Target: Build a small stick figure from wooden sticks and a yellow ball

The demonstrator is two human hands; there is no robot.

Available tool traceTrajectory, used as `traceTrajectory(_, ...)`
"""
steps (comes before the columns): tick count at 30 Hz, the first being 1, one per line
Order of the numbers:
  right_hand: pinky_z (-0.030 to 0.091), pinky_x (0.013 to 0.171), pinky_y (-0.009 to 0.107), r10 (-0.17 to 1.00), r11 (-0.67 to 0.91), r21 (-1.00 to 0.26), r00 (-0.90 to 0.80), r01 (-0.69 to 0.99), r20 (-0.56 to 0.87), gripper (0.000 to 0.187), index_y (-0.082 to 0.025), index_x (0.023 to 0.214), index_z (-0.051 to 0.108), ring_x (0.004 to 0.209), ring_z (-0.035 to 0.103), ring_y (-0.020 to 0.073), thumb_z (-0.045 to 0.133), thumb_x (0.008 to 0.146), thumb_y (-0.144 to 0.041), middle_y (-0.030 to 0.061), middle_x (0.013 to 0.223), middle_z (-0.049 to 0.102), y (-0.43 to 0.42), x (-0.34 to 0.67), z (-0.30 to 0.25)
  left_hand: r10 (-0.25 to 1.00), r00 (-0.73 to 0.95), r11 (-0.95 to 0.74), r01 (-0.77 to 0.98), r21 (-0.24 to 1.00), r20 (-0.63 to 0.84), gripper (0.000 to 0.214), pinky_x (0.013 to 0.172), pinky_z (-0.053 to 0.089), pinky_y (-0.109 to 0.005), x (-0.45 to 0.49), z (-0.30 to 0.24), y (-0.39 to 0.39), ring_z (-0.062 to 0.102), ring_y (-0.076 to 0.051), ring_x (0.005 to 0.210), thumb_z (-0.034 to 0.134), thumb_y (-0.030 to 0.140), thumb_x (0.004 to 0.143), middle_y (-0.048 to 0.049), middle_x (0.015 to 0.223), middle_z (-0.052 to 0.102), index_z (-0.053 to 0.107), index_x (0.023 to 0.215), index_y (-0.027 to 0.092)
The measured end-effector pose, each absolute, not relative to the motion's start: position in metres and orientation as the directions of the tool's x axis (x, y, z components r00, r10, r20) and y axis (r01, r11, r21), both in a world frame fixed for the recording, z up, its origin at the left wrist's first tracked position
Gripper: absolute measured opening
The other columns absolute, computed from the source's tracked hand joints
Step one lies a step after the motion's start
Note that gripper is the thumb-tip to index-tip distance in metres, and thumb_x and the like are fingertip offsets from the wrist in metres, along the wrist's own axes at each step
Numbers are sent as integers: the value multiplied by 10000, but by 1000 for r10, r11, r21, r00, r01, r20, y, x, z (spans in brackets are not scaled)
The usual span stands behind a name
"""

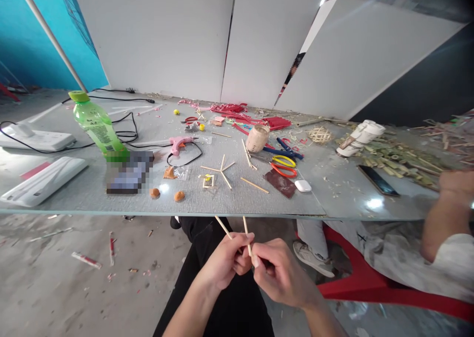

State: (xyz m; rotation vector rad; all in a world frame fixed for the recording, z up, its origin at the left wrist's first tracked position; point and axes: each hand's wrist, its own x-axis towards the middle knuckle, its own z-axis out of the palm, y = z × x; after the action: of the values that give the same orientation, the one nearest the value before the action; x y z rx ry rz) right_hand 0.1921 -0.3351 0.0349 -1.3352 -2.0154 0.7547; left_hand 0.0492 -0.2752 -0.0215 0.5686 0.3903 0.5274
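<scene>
Sticks (pixel 223 227), two thin pale ones, are held over the person's lap, just in front of the near edge of the tabletop (pixel 229 202). From where I stand, the left hand (pixel 230 260) has its fingers drawn together around the slanting one, whose free end pokes out ahead and to the left. The right hand (pixel 277 268) pinches the steeper one near its lower end, thumb and finger pressed close, while the left thumb lies against that same stick; how the lower ends meet behind the fingers I can't tell. Straight ahead of the fingers, on the tabletop, sit a small square frame (pixel 208 182) with a yellow bit on it, a star of sticks (pixel 221 171) and a loose stick (pixel 255 185). Ahead and to the left of the fingers are two brown lumps (pixel 179 195), a pink glue gun (pixel 178 145) and, farther off, a green bottle (pixel 98 125). Ahead and to the right lie a dark brown sheet (pixel 280 183), a white case (pixel 303 186) just beside it, and orange-handled pliers (pixel 284 171). Well to the right of the fingers, another person's arm (pixel 446 213) shows, blurred.
</scene>
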Motion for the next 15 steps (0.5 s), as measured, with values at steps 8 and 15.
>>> traceTrajectory(8,244,493,257,942,311,-755,-83,577,325,338,-234,689,340,483,329,94,413,1016,-278,-67,575,311,-336,182,18,735,663,547,-456,702,-142,559,444,159,-196,52,-16,-285,254,-39,461,681,666,883,75,552,377,495,727,163)
traceTrajectory(15,293,553,253,884,463,-612,-279,642,376,271,-237,724,320,513,385,97,460,948,-177,-70,596,357,-335,194,19,730,683,348,-342,873,-24,597,480,181,-235,43,-19,-282,242,-59,507,585,661,955,65,555,337,408,647,182)
